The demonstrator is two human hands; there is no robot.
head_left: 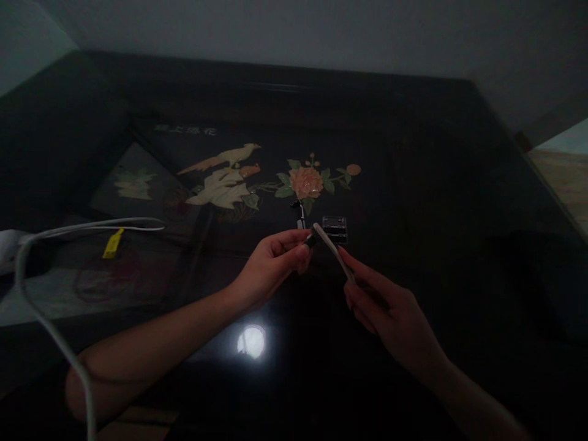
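Note:
In the head view, my left hand pinches a small dark piece between thumb and fingers; dim light hides its kind. My right hand is closed around the lower part of a slim, pale stick that looks like a toothbrush. Its upper end meets the dark piece at my left fingertips. Just beyond my hands lies a small black box with clear parts. Beside it, partly behind my left fingers, is a small black-and-white item.
The dark, glossy table carries an inlaid bird and flower picture and reflects a bright light. A white cable with a yellow tag loops at the left, passing over my left forearm. A pale wall stands behind the table.

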